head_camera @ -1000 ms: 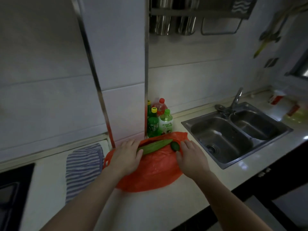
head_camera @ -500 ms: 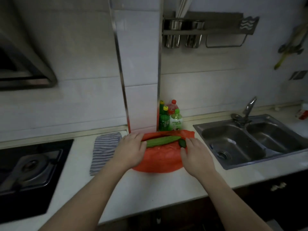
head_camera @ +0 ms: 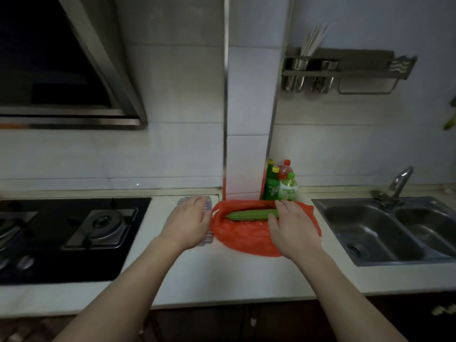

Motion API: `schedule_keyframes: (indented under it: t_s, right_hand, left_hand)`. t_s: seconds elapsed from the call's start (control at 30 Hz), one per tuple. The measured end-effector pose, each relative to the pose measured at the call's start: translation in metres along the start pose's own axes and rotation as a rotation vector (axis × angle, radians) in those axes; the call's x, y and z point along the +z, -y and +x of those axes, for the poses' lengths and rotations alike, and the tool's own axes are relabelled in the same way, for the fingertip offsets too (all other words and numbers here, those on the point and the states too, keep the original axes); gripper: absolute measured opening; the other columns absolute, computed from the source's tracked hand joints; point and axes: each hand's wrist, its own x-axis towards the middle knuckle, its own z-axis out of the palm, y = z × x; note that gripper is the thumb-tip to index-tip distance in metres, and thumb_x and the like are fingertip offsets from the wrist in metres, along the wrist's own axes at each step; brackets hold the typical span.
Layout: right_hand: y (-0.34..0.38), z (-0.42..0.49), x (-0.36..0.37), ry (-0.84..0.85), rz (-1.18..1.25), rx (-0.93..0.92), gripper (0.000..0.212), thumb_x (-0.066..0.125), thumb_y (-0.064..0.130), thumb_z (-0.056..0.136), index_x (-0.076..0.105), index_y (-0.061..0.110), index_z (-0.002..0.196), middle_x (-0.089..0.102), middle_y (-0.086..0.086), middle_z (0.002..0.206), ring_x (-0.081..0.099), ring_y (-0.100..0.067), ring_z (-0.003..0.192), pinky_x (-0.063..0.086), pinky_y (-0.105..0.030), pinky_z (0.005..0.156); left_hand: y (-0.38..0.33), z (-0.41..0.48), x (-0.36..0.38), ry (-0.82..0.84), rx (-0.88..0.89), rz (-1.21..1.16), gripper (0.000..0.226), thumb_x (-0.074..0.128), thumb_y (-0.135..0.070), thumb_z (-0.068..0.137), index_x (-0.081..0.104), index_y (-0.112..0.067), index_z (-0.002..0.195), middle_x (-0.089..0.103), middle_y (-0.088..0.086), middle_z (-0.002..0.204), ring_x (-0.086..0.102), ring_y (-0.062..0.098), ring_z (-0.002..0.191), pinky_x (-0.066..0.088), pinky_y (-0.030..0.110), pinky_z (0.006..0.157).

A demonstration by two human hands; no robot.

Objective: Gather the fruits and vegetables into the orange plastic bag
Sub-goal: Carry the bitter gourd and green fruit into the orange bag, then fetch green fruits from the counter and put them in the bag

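Observation:
An orange plastic bag (head_camera: 243,236) lies flat on the white counter in front of the tiled pillar. A long ridged green gourd (head_camera: 250,215) lies across its far part. My right hand (head_camera: 292,227) rests over the bag's right side with fingers extended, the fingertips touching the gourd's right end. My left hand (head_camera: 188,222) is off the bag to its left, fingers relaxed, over a striped cloth (head_camera: 208,206). The small dark green fruit seen earlier is hidden.
Several green and red bottles (head_camera: 280,183) stand against the pillar just behind the bag. A double steel sink (head_camera: 385,229) with a tap is at the right, a black gas hob (head_camera: 74,230) at the left. The counter's front edge runs below my forearms.
The view pulled back and turned left. My left hand came off the gourd's left end and moved left over the cloth. My right hand slid onto the gourd's right end, covering the small fruit.

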Motion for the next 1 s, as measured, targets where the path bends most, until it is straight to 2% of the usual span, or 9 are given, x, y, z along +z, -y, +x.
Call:
schedule_keyframes:
  t_s: [0.17,0.27,0.43,0.57,0.7,1.0]
  right_hand:
    - [0.071,-0.003,0.007,-0.037,-0.042,-0.095,0.046,0.039,0.034,0.096,0.05,0.006,0.131,0.051,-0.01,0.134,0.04,-0.023,0.127,0.025,-0.031,0.11]
    - [0.122,-0.008,0.021,-0.046,-0.034,-0.135,0.041,0.042,0.033,0.094,0.055,0.007,0.123,0.056,-0.01,0.126,0.047,-0.025,0.119,0.032,-0.034,0.104]
    - [0.206,-0.026,0.046,-0.034,-0.006,-0.2,0.038,0.044,0.028,0.094,0.055,0.007,0.124,0.058,-0.009,0.123,0.048,-0.025,0.115,0.031,-0.032,0.102]
    - [0.277,-0.039,0.067,0.002,0.043,-0.236,0.042,0.041,0.03,0.094,0.053,0.005,0.125,0.055,-0.011,0.127,0.045,-0.026,0.12,0.031,-0.034,0.104]
    - [0.344,-0.053,0.084,0.046,0.07,-0.265,0.05,0.037,0.035,0.096,0.044,0.008,0.137,0.047,-0.008,0.139,0.038,-0.024,0.129,0.026,-0.032,0.108]
    - [0.463,-0.053,0.113,0.128,0.076,-0.423,0.054,0.032,0.038,0.099,0.034,0.009,0.145,0.037,-0.006,0.149,0.029,-0.021,0.137,0.02,-0.03,0.112]
  left_hand:
    - [0.057,-0.038,-0.041,-0.069,-0.059,0.017,0.048,0.038,-0.037,0.097,0.048,-0.011,0.136,0.052,0.007,0.138,0.045,0.024,0.127,0.03,0.031,0.108]
    - [0.098,-0.061,-0.06,-0.072,-0.098,0.03,0.05,0.039,-0.036,0.1,0.041,-0.01,0.143,0.044,0.007,0.147,0.037,0.022,0.136,0.025,0.032,0.114]
    - [0.173,-0.109,-0.096,-0.079,-0.177,0.04,0.053,0.038,-0.038,0.1,0.038,-0.012,0.146,0.037,0.008,0.152,0.032,0.021,0.14,0.021,0.034,0.117]
    - [0.234,-0.152,-0.125,-0.114,-0.222,0.063,0.052,0.038,-0.038,0.1,0.04,-0.013,0.145,0.04,0.007,0.15,0.035,0.021,0.138,0.023,0.032,0.115]
    - [0.285,-0.192,-0.152,-0.145,-0.267,0.085,0.05,0.038,-0.038,0.1,0.04,-0.014,0.144,0.043,0.005,0.148,0.037,0.02,0.137,0.025,0.033,0.114]
    - [0.39,-0.254,-0.193,-0.195,-0.444,0.106,0.054,0.035,-0.043,0.1,0.037,-0.016,0.147,0.038,0.004,0.152,0.031,0.018,0.141,0.027,0.036,0.116]
